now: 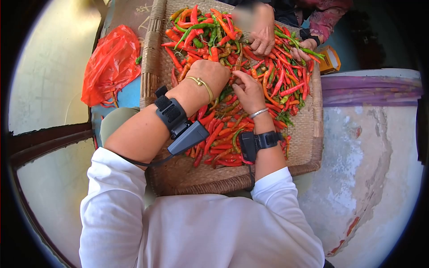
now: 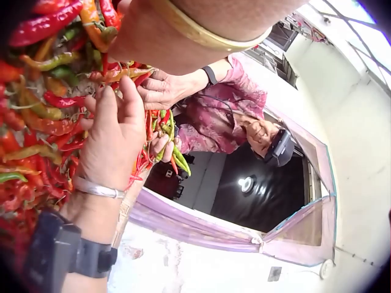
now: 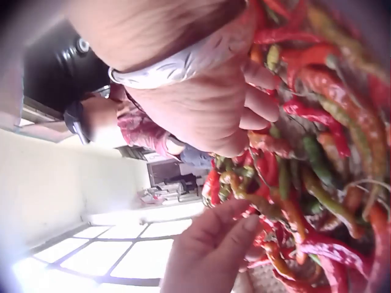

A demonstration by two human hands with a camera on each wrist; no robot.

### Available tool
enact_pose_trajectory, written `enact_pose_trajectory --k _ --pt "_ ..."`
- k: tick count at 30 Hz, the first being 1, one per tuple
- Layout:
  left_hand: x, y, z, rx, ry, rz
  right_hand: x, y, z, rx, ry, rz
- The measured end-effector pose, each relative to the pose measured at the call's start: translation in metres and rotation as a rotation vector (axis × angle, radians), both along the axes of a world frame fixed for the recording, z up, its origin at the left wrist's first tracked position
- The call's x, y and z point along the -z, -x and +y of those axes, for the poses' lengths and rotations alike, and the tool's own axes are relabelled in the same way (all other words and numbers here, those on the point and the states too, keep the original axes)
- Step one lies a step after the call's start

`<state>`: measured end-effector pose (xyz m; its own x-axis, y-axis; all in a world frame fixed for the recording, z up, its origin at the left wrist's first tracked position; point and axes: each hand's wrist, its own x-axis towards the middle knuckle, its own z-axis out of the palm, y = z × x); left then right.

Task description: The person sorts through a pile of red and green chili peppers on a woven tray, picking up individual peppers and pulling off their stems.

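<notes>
Red, orange and green chili peppers [image 1: 223, 138] lie piled in a woven basket tray [image 1: 174, 181]. My left hand [image 1: 208, 76], with a gold bangle, is low over the middle of the pile. In the right wrist view its thumb and index finger [image 3: 235, 235] pinch together at a red chili pepper, mostly hidden by the fingers. Beside it, my right hand [image 1: 250, 91], wearing a silver bangle, has its fingers loosely bent close over the peppers. Nothing shows between its thumb and fingers in the left wrist view.
Across the tray, another person's hand [image 1: 262, 35] reaches into the pile, and their other hand [image 1: 308, 48] holds several green and red peppers. A red plastic bag [image 1: 111, 62] lies left of the tray. An orange box [image 1: 330, 60] stands at the right.
</notes>
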<state>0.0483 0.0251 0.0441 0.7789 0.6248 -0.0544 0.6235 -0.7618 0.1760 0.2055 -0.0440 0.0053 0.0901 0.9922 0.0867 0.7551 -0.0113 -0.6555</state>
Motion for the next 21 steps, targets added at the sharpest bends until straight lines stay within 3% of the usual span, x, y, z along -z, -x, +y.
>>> enact_pose_trajectory --k 1,3,9,15,18,20,21 --pt "-0.001 0.001 0.0 -0.013 0.001 -0.018 0.003 0.005 0.001 -0.001 0.0 0.001" --pt "-0.001 0.002 -0.001 -0.027 0.001 -0.035 0.01 0.012 0.002 -0.059 -0.051 -0.382" --pt "-0.003 0.002 -0.002 0.01 0.012 -0.012 0.026 0.01 0.005 0.055 -0.138 -0.535" --pt "-0.002 0.002 -0.001 0.031 0.022 -0.029 0.011 0.003 0.006 0.045 -0.296 -0.439" --pt "-0.005 -0.002 -0.002 -0.026 -0.008 -0.128 -0.013 0.002 0.006 0.137 -0.338 -0.22" --pt "-0.011 -0.003 -0.006 -0.09 0.037 -0.403 -0.034 0.008 0.003 0.134 -0.362 -0.186" --pt "-0.008 -0.005 -0.005 -0.089 0.038 -0.402 -0.04 0.009 0.001 0.117 -0.381 -0.064"
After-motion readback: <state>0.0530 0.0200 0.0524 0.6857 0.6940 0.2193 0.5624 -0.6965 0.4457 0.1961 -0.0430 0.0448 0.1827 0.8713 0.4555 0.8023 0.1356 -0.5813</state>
